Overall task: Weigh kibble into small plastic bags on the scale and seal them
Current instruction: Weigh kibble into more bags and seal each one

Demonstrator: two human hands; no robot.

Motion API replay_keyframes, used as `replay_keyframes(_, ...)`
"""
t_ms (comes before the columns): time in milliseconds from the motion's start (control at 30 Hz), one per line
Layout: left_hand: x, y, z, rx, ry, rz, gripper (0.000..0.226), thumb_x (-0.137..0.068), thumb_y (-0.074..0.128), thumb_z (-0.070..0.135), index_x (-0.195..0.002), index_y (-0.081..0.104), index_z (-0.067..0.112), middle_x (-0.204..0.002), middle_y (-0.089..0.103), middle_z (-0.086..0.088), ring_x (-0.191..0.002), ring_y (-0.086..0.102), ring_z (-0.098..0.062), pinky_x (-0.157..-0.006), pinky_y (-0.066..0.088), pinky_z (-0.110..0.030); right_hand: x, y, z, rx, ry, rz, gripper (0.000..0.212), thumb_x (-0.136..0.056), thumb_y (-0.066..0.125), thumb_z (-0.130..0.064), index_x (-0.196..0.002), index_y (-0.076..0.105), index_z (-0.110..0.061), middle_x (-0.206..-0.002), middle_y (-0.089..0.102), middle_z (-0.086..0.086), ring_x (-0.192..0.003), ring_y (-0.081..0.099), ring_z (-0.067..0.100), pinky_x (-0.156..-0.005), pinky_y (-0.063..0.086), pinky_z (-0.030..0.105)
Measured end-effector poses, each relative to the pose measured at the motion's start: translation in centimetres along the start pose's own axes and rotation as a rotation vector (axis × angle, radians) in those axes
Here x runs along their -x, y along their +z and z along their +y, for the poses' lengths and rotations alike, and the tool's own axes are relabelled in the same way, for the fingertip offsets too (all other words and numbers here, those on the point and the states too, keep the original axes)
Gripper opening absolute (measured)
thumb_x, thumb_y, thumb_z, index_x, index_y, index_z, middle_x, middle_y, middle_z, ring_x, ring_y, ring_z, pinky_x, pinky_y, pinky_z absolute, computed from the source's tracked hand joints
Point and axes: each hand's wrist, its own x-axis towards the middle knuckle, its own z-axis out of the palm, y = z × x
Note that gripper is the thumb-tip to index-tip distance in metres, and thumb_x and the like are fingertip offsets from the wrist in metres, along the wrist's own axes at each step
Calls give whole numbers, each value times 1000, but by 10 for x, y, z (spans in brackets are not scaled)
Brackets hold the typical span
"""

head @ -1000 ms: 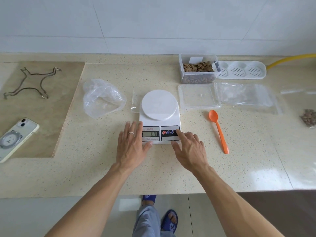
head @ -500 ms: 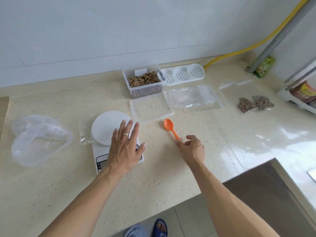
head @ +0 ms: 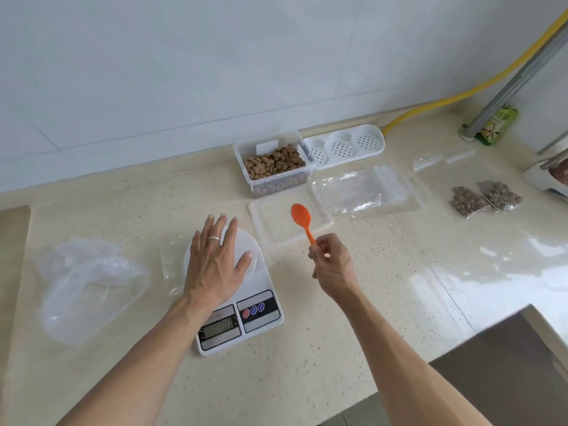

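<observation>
Underneath everything runs the speckled beige counter [head: 353,348], backed by a white tiled wall. Largest of the loose things is a crumpled clear plastic bag [head: 89,287] lying at the left. Next comes the white digital scale [head: 242,315], near the middle, with its display and three buttons facing the person. The left hand [head: 215,262] lies flat over the scale's round platform, fingers straight and spread, holding nothing; a ring shows on one finger. A small clear bag lies half under the scale's left edge. Behind the scale to the right sits the clear tub of kibble [head: 273,167], lid off, close to the wall. Its flat clear lid [head: 276,229] lies just in front of it, and a stack of empty clear bags [head: 365,192] lies to the right of that lid. A white perforated tray [head: 347,146] stands beside the tub. Two small filled bags of kibble [head: 485,199] lie side by side further right. The right hand [head: 332,262] pinches the handle end of the orange spoon [head: 302,218], whose bowl is raised over the lid.
</observation>
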Motion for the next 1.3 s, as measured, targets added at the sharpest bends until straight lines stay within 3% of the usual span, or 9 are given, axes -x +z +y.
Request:
replay_keyframes(167,-15,-6,-21,6,-2,29,67,-94,52,43,-149,31,10,-155,30,-14,-147,16,-31,-118,19,-50,-26,30,-34,83,79,-75,33,-90,66,-38,-114,58,-18,-90,61,-10,-88,61,12,-79,51,30)
replay_keyframes(400,-38,-11,-34,57,14,10,46,-97,50,35,-137,51,11,-150,39,-14,-147,16,-32,-118,16,-52,-33,50,-51,42,201,-292,15,-82,73,-14,-97,71,-11,-75,65,8,-44,42,2,-44,36,15)
replay_keyframes(467,-50,-15,-31,96,27,3,38,-97,51,32,-129,58,12,-146,44,-13,-145,20,-32,-117,18,-51,-31,48,-63,-1,171,-326,14,-79,73,-12,-92,72,-13,-87,70,24,-40,37,4,-39,33,15)
replay_keyframes(567,-69,-31,-24,329,14,-26,31,-95,47,31,-107,68,12,-116,63,-9,-119,52,-29,-101,40,-42,-34,41,-83,-50,101,-348,13,-78,71,-10,-91,71,-12,-94,69,27,-41,36,5,-40,31,14)
replay_keyframes(667,-81,-53,-15,569,-45,-102,24,-96,50,24,-85,66,10,-86,68,-3,-86,62,-20,-78,49,-36,-38,32,-99,-11,32,-336,13,-82,70,-11,-95,71,-11,-80,74,14,-49,40,9,-42,34,15)
replay_keyframes(800,-89,-76,-6,700,-42,-229,26,-99,51,22,-81,67,12,-68,61,4,-58,51,-1,-60,40,-18,-40,22,-117,54,-41,-371,10,-86,71,-17,-91,74,-9,-73,76,4,-57,49,11,-49,36,15)
replay_keyframes(933,-92,-91,-2,810,-20,-331,26,-99,51,22,-84,69,12,-63,58,3,-62,53,-9,-69,44,-28,-40,12,-136,72,-89,-482,14,-91,66,-7,-91,74,4,-77,73,14,-44,53,-4,-46,36,7)
replay_keyframes(1133,-94,-110,-15,658,-57,-414,24,-101,44,14,-91,66,14,-68,59,3,-58,55,-9,-67,46,-27,-60,-11,-140,27,-28,-473,10,-88,64,-8,-88,72,-1,-76,74,17,-43,27,10,-41,20,25)
replay_keyframes(1300,-104,-116,-14,655,-36,-371,25,-100,49,23,-85,65,12,-63,51,4,-55,40,-11,-57,36,-27,-78,-25,-144,37,-51,-526,12,-90,59,-5,-84,69,-3,-72,72,17,-46,26,14,-44,19,27)
